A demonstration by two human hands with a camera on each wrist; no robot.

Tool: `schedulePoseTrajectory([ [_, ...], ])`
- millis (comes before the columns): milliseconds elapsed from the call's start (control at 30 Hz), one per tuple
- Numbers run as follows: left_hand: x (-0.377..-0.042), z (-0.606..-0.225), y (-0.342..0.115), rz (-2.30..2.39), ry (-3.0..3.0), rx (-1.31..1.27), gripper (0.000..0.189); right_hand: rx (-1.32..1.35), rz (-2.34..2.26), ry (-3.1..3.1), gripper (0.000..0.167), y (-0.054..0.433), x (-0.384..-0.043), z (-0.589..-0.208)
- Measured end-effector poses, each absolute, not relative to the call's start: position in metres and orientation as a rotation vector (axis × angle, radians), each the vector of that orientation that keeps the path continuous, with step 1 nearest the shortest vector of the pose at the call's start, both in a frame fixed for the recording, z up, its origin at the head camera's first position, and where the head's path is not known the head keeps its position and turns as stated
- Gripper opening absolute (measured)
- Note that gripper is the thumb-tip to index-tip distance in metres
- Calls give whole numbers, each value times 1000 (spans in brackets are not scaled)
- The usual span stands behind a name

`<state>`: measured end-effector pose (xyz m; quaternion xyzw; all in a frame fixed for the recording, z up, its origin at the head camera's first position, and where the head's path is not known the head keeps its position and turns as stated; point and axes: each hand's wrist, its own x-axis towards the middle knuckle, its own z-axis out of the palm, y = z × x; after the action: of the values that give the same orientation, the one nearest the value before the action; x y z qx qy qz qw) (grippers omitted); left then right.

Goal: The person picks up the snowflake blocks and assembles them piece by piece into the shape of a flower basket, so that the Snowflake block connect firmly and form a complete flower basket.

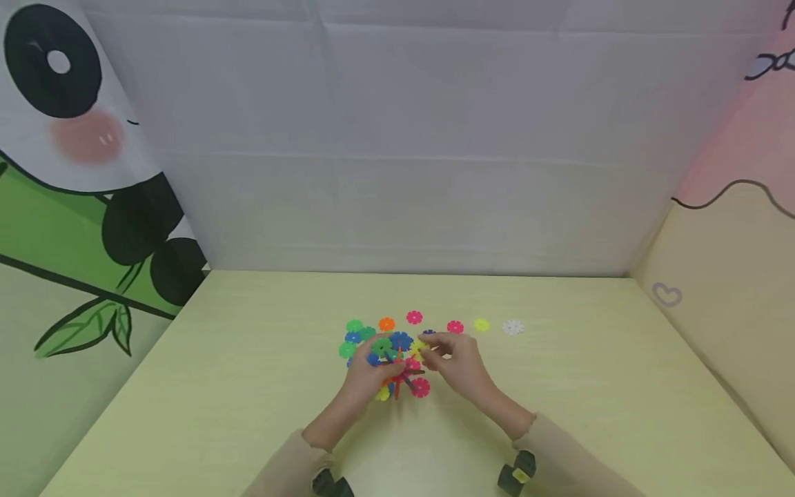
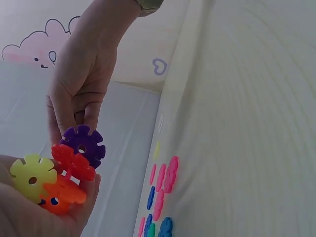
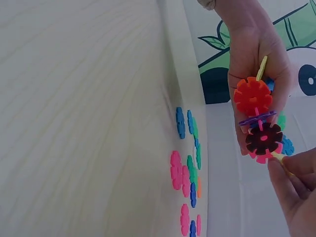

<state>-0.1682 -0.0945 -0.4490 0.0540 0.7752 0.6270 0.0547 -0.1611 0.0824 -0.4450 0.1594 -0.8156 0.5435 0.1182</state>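
Note:
My left hand (image 1: 365,376) holds a cluster of interlocked snowflake discs (image 1: 400,373), flat notched plastic flowers joined at angles. Within it, the right wrist view shows an orange-red disc (image 3: 253,96), an edge-on purple disc (image 3: 257,119) and a dark disc (image 3: 264,139). A yellow disc (image 2: 33,178) of the cluster lies against the left palm. Facing it, my right hand (image 1: 461,364) pinches a thin yellow piece (image 3: 278,156) at the cluster's pink end; most of that piece is hidden by the fingertips.
Loose snowflake discs lie on the pale table (image 1: 559,400) under and beyond the hands, among them a green disc (image 1: 347,350) and an orange disc (image 1: 386,324). Farther right are a yellow disc (image 1: 481,325) and a white disc (image 1: 513,327). A pale wall (image 1: 397,172) rises behind.

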Motion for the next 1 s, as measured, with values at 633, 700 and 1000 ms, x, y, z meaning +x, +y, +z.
schedulePoseTrajectory([
  [633, -151, -435, -94, 1855, 2409, 157, 49, 421, 1532, -2321, 21, 87, -148, -434],
  [700, -154, -436, -92, 1865, 2400, 136, 48, 399, 1568, -2307, 20, 90, -151, -433],
  [1000, -166, -435, -86, 1916, 2357, 102, 57, 494, 1643, -2386, 18, 105, -163, -430],
])
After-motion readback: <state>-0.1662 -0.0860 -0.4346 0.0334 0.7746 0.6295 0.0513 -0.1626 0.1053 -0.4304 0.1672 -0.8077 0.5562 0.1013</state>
